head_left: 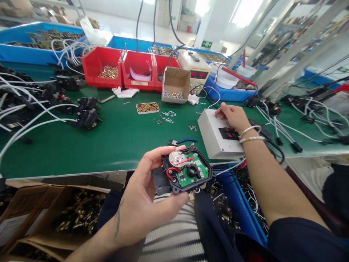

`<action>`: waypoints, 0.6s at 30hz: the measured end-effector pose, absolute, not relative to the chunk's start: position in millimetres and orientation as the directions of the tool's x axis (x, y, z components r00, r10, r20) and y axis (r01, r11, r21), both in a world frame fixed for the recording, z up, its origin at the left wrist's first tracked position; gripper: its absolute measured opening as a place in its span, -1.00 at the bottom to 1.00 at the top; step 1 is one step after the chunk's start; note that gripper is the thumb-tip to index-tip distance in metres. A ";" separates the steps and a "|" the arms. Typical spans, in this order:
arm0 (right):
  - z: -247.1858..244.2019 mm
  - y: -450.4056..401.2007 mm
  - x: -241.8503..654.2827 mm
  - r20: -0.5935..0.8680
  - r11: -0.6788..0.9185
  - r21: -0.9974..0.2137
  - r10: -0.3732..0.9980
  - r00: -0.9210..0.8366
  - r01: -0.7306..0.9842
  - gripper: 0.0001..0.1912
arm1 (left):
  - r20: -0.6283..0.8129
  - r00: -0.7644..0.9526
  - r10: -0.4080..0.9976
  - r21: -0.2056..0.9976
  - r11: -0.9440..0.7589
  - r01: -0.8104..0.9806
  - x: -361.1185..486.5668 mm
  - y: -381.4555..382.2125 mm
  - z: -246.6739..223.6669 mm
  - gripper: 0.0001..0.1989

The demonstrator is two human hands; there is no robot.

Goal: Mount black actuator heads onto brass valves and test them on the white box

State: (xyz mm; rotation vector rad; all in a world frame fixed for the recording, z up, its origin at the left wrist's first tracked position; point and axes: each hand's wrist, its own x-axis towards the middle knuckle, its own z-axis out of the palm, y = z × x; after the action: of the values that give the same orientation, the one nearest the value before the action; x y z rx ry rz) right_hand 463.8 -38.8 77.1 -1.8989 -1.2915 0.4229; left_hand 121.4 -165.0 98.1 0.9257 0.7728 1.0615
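Observation:
My left hand grips a black housing near the table's front edge, its open side facing up. Inside it are a green circuit board, a round silver motor and red wires. Over the far end of a white box with a black terminal panel, my right hand has its fingers bent together near a cable; what they hold, if anything, is too small to tell. Behind the housing lies a blue-handled cutter.
Red bins, a cardboard box and a power supply line the back. A small tray of brass parts stands mid-table. Black units with white cables lie left, with more cables at right.

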 end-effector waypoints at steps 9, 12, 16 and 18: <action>75.0 -38.1 467.5 0.156 -0.164 -0.747 0.898 0.410 0.644 -0.56 | -0.041 0.322 0.946 0.914 0.165 -0.370 121.8 -165.6 96.4 -0.49; 73.6 -37.2 469.3 0.159 -0.153 -0.745 0.904 0.397 0.649 -0.61 | -0.026 0.344 0.939 0.920 0.157 -0.360 121.3 -166.0 95.9 -0.49; 71.6 -34.8 469.7 0.149 -0.134 -0.746 0.921 0.360 0.652 -0.87 | -0.066 0.353 0.933 0.903 0.207 -0.378 119.8 -161.7 88.2 -0.44; 70.4 -33.7 469.8 0.154 -0.125 -0.746 0.924 0.351 0.654 -0.96 | -0.119 0.418 0.901 0.866 0.300 -0.400 119.1 -156.9 82.3 -0.43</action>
State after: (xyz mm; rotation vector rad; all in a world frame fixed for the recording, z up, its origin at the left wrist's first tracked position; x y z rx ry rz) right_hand 469.8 -33.7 70.4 -1.8605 -1.3824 0.4521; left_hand 119.1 -156.9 82.3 0.8717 0.6904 0.9605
